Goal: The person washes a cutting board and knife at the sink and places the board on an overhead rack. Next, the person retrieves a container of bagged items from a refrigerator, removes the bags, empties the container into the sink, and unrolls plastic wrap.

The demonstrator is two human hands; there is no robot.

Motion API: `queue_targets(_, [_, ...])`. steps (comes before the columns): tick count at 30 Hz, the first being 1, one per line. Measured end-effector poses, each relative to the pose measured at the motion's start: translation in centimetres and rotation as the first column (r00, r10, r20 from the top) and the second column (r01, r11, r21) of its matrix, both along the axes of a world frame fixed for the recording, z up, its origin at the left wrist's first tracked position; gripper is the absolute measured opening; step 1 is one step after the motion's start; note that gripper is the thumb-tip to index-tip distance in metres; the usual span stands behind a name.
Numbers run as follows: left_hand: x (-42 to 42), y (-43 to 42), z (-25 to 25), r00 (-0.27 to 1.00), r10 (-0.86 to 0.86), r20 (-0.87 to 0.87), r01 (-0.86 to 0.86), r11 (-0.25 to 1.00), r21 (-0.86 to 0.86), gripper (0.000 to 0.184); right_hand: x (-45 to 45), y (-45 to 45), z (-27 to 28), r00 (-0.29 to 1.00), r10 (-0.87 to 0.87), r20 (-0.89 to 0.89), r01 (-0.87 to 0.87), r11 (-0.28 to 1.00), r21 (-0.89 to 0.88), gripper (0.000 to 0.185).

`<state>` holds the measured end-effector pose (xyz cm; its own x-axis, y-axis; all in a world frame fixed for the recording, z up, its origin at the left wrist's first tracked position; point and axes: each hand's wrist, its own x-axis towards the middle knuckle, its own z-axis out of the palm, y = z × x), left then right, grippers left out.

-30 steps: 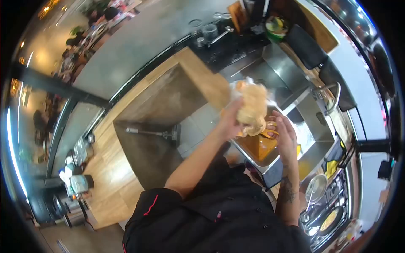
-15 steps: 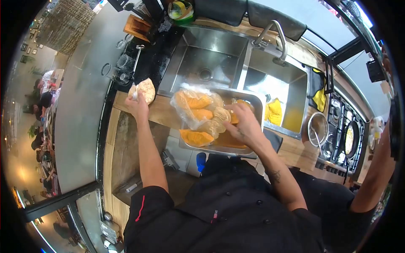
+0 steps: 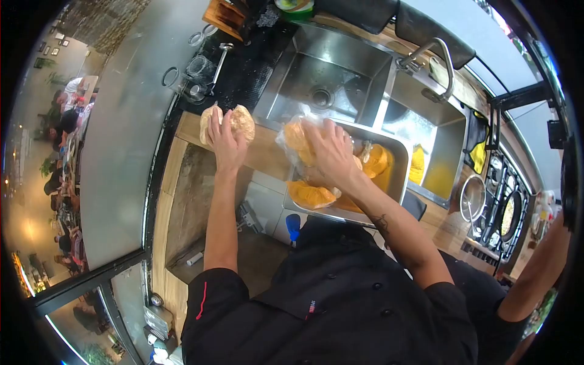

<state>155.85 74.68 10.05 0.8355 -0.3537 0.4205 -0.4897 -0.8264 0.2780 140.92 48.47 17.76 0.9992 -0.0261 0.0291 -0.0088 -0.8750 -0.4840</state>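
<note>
My left hand (image 3: 227,143) lies over two pale, lumpy bundles (image 3: 243,123) that look plastic-wrapped, at the counter's edge left of the sink. Its fingers curve down onto them. My right hand (image 3: 333,151) is closed over a clear plastic bag (image 3: 296,139) with orange contents, above the near side of a metal tray (image 3: 398,176). The fingertips are partly hidden by the bag. More orange bagged portions (image 3: 375,160) sit in the tray in orange liquid. One orange bag (image 3: 311,194) lies at the tray's left near corner.
Behind the tray is a double steel sink (image 3: 331,67) with a curved faucet (image 3: 447,67). Another orange bag (image 3: 417,164) lies in the right basin. Glass jars (image 3: 198,68) stand back left. A metal strainer (image 3: 472,198) and stove (image 3: 508,201) are at right, beside another person's arm (image 3: 538,267).
A second pale bundle now lies beside the first under my left hand. My right hand has moved left from the pale bundle in the tray onto the bag with orange contents.
</note>
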Motion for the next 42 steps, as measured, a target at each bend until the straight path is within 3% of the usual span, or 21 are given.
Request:
queue_targets(3, [-2.2, -1.1, 1.7, 0.994, -0.005, 0.107, 0.007, 1.0, -0.017, 0.055, 0.2, 0.6, 0.0, 1.0, -0.03, -0.003, 0.03, 1.0, 0.005, 0.083])
queue_targets(5, [-4.4, -2.9, 3.8, 0.995, -0.032, 0.097, 0.058, 0.957, -0.285, 0.05, 0.5, 0.5, 0.5, 0.997, -0.029, -0.068, 0.038, 0.989, 0.142, 0.082])
queue_targets(6, [-5.5, -3.5, 4.0, 0.992, -0.128, -0.012, 0.112, 0.904, -0.412, 0.049, 0.5, 0.5, 0.1, 0.996, -0.039, -0.074, 0.049, 0.989, 0.138, 0.082])
queue_targets(8, [-9.3, -5.0, 6.1, 0.771, -0.239, -0.591, 0.016, 0.934, -0.357, 0.049, 0.3, 0.6, -1.2, 0.991, -0.106, 0.087, 0.073, 0.944, 0.322, 0.073])
queue_targets(11, [-13.9, -8.8, 9.6, 0.819, -0.235, -0.523, 0.101, 0.957, -0.272, 0.044, 0.5, -0.9, -0.1, 0.999, -0.016, -0.049, 0.03, 0.954, 0.299, 0.06])
queue_targets(12, [-13.8, -9.0, 9.4, 0.816, -0.238, -0.526, 0.105, 0.957, -0.27, 0.044, 0.4, -1.4, -0.5, 0.999, -0.001, 0.037, -0.011, 0.94, 0.34, 0.052])
queue_targets(15, [-12.0, -9.9, 6.8, 0.982, -0.17, -0.088, 0.156, 0.977, -0.145, 0.034, 0.6, -3.6, -0.9, 0.995, 0.089, 0.038, -0.096, 0.882, 0.462, 0.055])
queue_targets(17, [-10.1, -8.7, 5.5, 0.85, -0.275, -0.449, 0.053, 0.894, -0.445, 0.032, 0.0, -5.0, -0.4, 0.99, 0.114, -0.084, -0.051, 0.84, 0.539, 0.059])
queue_targets(19, [-9.5, -8.2, 5.9, 0.794, -0.316, -0.519, 0.058, 0.89, -0.453, 0.022, -0.2, -5.6, -0.5, 0.951, 0.2, -0.234, 0.041, 0.671, 0.74, 0.063])
queue_targets(20, [-9.3, -8.1, 4.7, 0.752, -0.363, -0.55, -0.002, 0.833, -0.553, 0.018, -0.3, -5.4, -0.8, 0.953, 0.2, -0.229, 0.039, 0.668, 0.743, 0.063])
queue_targets(22, [-9.5, -8.1, 2.6, 0.703, -0.42, -0.574, -0.06, 0.769, -0.636, 0.015, -1.3, -4.5, -1.7, 0.998, 0.053, 0.027, -0.059, 0.875, 0.481, 0.061])
queue_targets(25, [-10.2, -9.2, 1.6, 0.696, -0.435, -0.57, -0.176, 0.667, -0.724, 0.011, -2.6, -2.9, -2.0, 0.996, -0.04, 0.083, 0.014, 0.955, 0.296, 0.06])
queue_targets(27, [-10.7, -10.7, 3.5, 0.595, -0.567, -0.57, -0.535, 0.25, -0.807, 0.011, -2.9, -2.1, -3.1, 0.982, -0.122, 0.141, 0.075, 0.951, 0.301, 0.06])
queue_targets(29, [-10.6, -11.3, 3.9, 0.553, -0.571, -0.606, -0.576, 0.263, -0.774, 0.009, -3.0, -1.9, -3.2, 0.975, -0.105, 0.194, 0.026, 0.927, 0.373, 0.051])
queue_targets(31, [-10.0, -11.5, 3.9, 0.423, -0.69, -0.587, -0.727, 0.128, -0.675, 0.011, -2.8, -1.8, -2.9, 0.965, -0.183, 0.188, 0.083, 0.894, 0.441, 0.056])
queue_targets(32, [-9.4, -11.5, 3.8, 0.422, -0.691, -0.586, -0.723, 0.133, -0.677, 0.011, -2.7, -2.0, -2.3, 0.963, -0.249, 0.107, 0.158, 0.838, 0.523, 0.067])
queue_targets(34, [-8.4, -11.5, 3.4, 0.169, -0.935, -0.311, -0.872, 0.005, -0.489, 0.025, -2.6, -2.4, -2.2, 0.951, -0.31, 0.015, 0.24, 0.764, 0.598, 0.079])
queue_targets(36, [-7.5, -12.7, 4.6, 0.134, -0.969, -0.21, -0.897, -0.029, -0.442, 0.027, -2.6, -3.7, -3.1, 0.994, -0.112, -0.011, 0.039, 0.25, 0.967, 0.084])
queue_targets(37, [-7.2, -13.3, 5.6, 0.111, -0.989, -0.101, -0.92, -0.064, -0.386, 0.029, -2.4, -4.0, -3.5, 0.993, -0.114, -0.012, 0.041, 0.248, 0.968, 0.084])
queue_targets(40, [-7.1, -15.7, 8.8, 0.071, -0.997, -0.004, -0.943, -0.066, -0.326, 0.026, -2.3, -5.0, -4.0, 0.99, -0.076, -0.117, 0.095, -0.251, 0.963, 0.071])
queue_targets(42, [-7.6, -17.3, 9.1, 0.014, -0.996, 0.093, -0.961, -0.039, -0.273, 0.026, -2.4, -5.1, -3.7, 0.988, -0.132, -0.075, 0.041, -0.246, 0.968, 0.07])
